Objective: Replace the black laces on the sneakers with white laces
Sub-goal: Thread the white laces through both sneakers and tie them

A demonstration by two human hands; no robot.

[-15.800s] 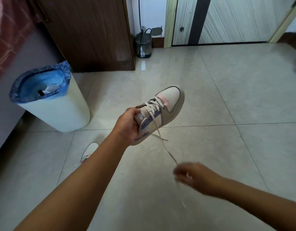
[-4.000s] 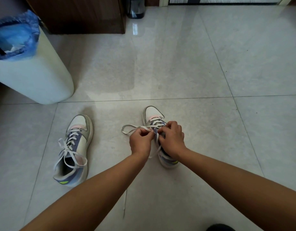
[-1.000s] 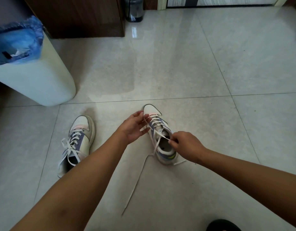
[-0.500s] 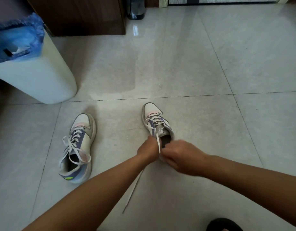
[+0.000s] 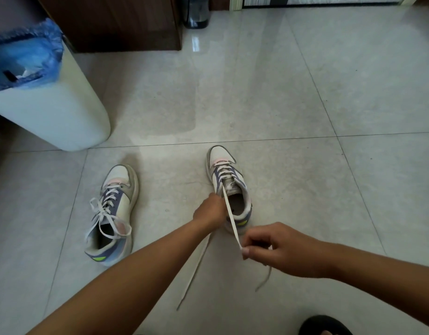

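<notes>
Two white, purple and pink sneakers stand on the tiled floor. The right sneaker [image 5: 229,187] carries a white lace [image 5: 230,213] through its eyelets. My right hand [image 5: 278,250] pinches one end of that lace and holds it taut, back toward me. My left hand [image 5: 211,210] is at the sneaker's left side by the collar, fingers curled; what it grips is hidden. The lace's other end trails on the floor below my left wrist. The left sneaker [image 5: 113,213] lies apart, its white lace tied in a loose bow.
A white bin [image 5: 53,112] with a blue bag liner stands at the left. A brown wooden cabinet [image 5: 116,22] and a dark grey container [image 5: 195,13] are at the back. A black slipper toe [image 5: 324,326] shows at the bottom right.
My right hand has drawn the lace end back toward me, away from the sneaker, pulling it taut. My left hand stays at the sneaker's side.
</notes>
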